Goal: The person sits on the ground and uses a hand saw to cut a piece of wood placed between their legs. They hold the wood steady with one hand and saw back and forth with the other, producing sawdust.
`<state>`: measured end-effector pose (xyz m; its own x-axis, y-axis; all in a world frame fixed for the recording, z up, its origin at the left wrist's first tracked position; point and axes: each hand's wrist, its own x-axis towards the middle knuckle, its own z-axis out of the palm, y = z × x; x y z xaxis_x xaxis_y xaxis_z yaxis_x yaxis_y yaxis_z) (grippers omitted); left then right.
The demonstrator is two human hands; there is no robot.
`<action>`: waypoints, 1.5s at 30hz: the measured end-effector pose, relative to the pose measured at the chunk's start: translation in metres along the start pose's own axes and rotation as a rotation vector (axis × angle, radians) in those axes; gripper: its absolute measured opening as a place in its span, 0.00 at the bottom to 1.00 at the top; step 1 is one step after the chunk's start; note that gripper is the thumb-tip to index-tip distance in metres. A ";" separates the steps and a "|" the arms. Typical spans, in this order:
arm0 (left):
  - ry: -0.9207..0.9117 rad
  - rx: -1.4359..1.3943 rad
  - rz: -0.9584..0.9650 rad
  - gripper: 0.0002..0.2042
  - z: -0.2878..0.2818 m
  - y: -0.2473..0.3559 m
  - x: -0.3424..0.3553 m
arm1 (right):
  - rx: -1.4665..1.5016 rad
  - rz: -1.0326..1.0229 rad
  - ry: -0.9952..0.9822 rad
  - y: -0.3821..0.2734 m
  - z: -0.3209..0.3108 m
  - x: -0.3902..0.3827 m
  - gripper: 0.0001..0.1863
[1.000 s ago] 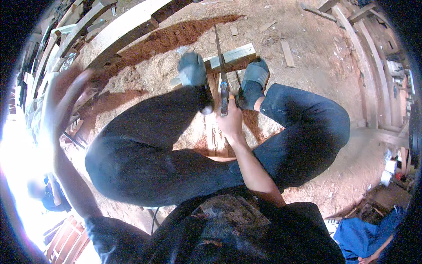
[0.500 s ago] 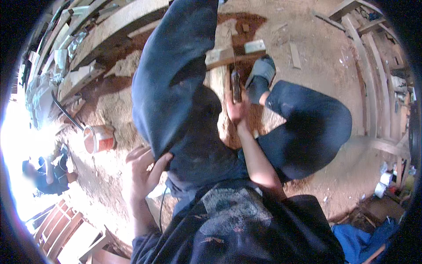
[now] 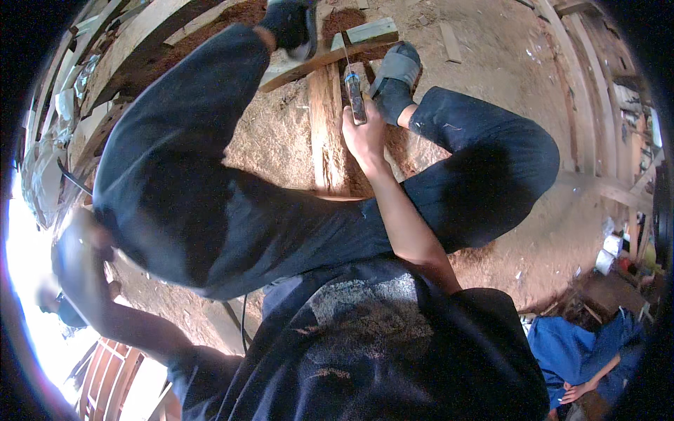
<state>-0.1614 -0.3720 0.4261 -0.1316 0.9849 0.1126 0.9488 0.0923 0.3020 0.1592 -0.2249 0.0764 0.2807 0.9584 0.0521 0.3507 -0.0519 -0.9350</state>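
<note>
Looking down from the head view: right hand (image 3: 364, 137) closed around the dark handle of a saw (image 3: 355, 97), between the two lower legs. Thin blade points away from the body and crosses a pale crossbeam (image 3: 328, 56). A rough timber (image 3: 325, 133) runs from the crossbeam back toward the body, just left of the right hand.

Right shoe (image 3: 394, 76), grey and dark, beside the crossbeam's near side, right of the saw. Left shoe (image 3: 289, 24) near the beam on the other side; left leg bent, knee out wide.

Left hand (image 3: 78, 238) out by the left knee, smeared by motion and glare; cannot tell whether it is spread or holding anything. Dark curved bar (image 3: 72, 178) close by it.

Loose flat offcut (image 3: 450, 42) on the dirt, upper right. Another person in blue cloth (image 3: 569, 354), lower right, hands together.
</note>
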 end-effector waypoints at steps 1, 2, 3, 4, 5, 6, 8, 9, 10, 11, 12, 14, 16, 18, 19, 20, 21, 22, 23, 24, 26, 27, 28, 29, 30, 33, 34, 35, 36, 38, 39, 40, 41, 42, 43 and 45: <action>0.046 0.016 -0.063 0.18 -0.017 -0.018 0.008 | -0.011 0.016 -0.064 -0.006 0.001 -0.002 0.10; 0.090 -0.021 0.014 0.21 -0.009 -0.016 0.038 | -0.066 -0.021 -0.076 -0.005 -0.001 0.000 0.11; 0.037 -0.068 0.066 0.22 0.007 -0.007 0.070 | -0.130 -0.052 -0.077 0.001 -0.006 0.004 0.11; -0.084 -0.094 0.107 0.23 0.027 0.011 0.105 | -0.196 -0.078 -0.080 0.006 -0.012 0.007 0.12; -0.222 -0.098 0.150 0.24 0.049 0.032 0.140 | -0.208 -0.054 -0.098 0.006 -0.020 0.011 0.16; -0.370 -0.008 0.155 0.26 0.052 0.056 0.166 | -0.150 -0.026 -0.165 -0.007 -0.008 0.006 0.19; -0.670 0.179 0.167 0.28 0.081 0.076 0.219 | -0.091 -0.051 -0.206 -0.021 0.013 -0.006 0.20; -0.697 0.219 0.408 0.26 0.154 0.087 0.262 | -0.211 -0.083 -0.075 0.002 -0.014 0.006 0.18; -0.698 0.333 0.590 0.24 0.205 0.099 0.292 | -0.249 -0.121 0.013 0.010 -0.022 0.012 0.16; -0.576 0.423 0.813 0.30 0.212 0.046 0.307 | -0.276 -0.192 -0.013 -0.010 0.011 -0.001 0.16; -0.624 0.723 0.694 0.24 0.265 0.059 0.317 | -0.229 -0.154 -0.032 -0.006 0.007 0.000 0.17; -0.621 0.539 0.560 0.25 0.331 0.054 0.333 | -0.097 -0.081 -0.068 -0.009 0.003 0.004 0.18; -0.598 0.449 0.436 0.29 0.375 0.047 0.338 | -0.192 -0.035 -0.184 -0.008 -0.002 0.006 0.26; -0.594 0.301 0.331 0.34 0.426 0.047 0.319 | -0.139 0.006 -0.176 -0.016 -0.008 0.002 0.25; -0.575 0.209 0.283 0.36 0.445 0.047 0.310 | -0.098 -0.060 -0.121 -0.010 -0.006 0.002 0.25; -0.553 0.118 0.234 0.39 0.466 0.044 0.303 | -0.134 -0.024 -0.146 -0.012 -0.006 0.003 0.24; -0.546 0.106 0.226 0.41 0.482 0.042 0.296 | -0.169 0.021 -0.174 -0.018 -0.007 0.001 0.24; -0.509 0.106 0.225 0.41 0.494 0.038 0.296 | -0.201 0.064 -0.205 -0.025 -0.007 0.000 0.23; -0.478 0.099 0.236 0.42 0.492 0.052 0.288 | -0.180 0.108 -0.222 -0.032 -0.010 0.003 0.24; -0.445 0.094 0.242 0.42 0.492 0.060 0.284 | -0.157 0.091 -0.198 -0.027 -0.010 0.005 0.25; -0.414 0.043 0.252 0.41 0.505 0.054 0.292 | -0.104 0.048 -0.159 -0.018 -0.006 0.009 0.26; -0.440 0.036 0.256 0.40 0.506 0.052 0.297 | -0.125 0.047 -0.173 -0.017 -0.004 0.013 0.26; -0.467 0.028 0.259 0.40 0.506 0.049 0.301 | -0.145 0.045 -0.187 -0.017 -0.003 0.017 0.26; -0.445 -0.002 0.248 0.39 0.508 0.047 0.302 | -0.162 0.043 -0.202 -0.018 0.000 0.020 0.27; -0.423 -0.031 0.237 0.38 0.512 0.047 0.300 | -0.181 -0.004 -0.203 -0.015 0.003 0.022 0.27; -0.296 -0.049 0.204 0.36 0.513 0.056 0.289 | -0.241 -0.086 -0.222 -0.005 0.005 0.025 0.28; -0.246 -0.044 0.194 0.36 0.513 0.058 0.284 | -0.262 -0.079 -0.240 -0.008 0.003 0.028 0.28; -0.125 -0.034 0.233 0.36 0.517 0.057 0.284 | -0.282 -0.071 -0.258 -0.011 0.001 0.029 0.28; -0.133 -0.036 0.226 0.36 0.519 0.056 0.282 | -0.300 -0.062 -0.291 -0.009 -0.003 0.024 0.28; -0.142 -0.035 0.221 0.37 0.520 0.055 0.284 | -0.329 -0.049 -0.349 -0.005 -0.015 0.011 0.29; -0.161 -0.054 0.213 0.36 0.518 0.057 0.285 | -0.344 -0.049 -0.346 -0.005 -0.017 0.009 0.29; -0.181 -0.074 0.206 0.36 0.517 0.060 0.284 | -0.359 -0.049 -0.342 -0.006 -0.019 0.007 0.29; -0.200 -0.078 0.197 0.36 0.515 0.058 0.284 | -0.359 -0.047 -0.341 -0.006 -0.018 0.006 0.30; -0.183 -0.070 0.205 0.36 0.517 0.057 0.284 | -0.354 -0.106 -0.320 -0.004 -0.014 0.015 0.29; -0.166 -0.063 0.213 0.36 0.519 0.055 0.286 | -0.350 -0.164 -0.299 -0.001 -0.005 0.032 0.28; -0.138 -0.036 0.221 0.36 0.516 0.057 0.292 | -0.304 -0.059 -0.304 -0.005 0.004 0.047 0.27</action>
<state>0.0026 -0.0040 -0.0121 0.1199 0.9915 0.0503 0.9390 -0.1297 0.3184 0.1668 -0.1788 0.0825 -0.0076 0.9989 -0.0454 0.6182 -0.0310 -0.7854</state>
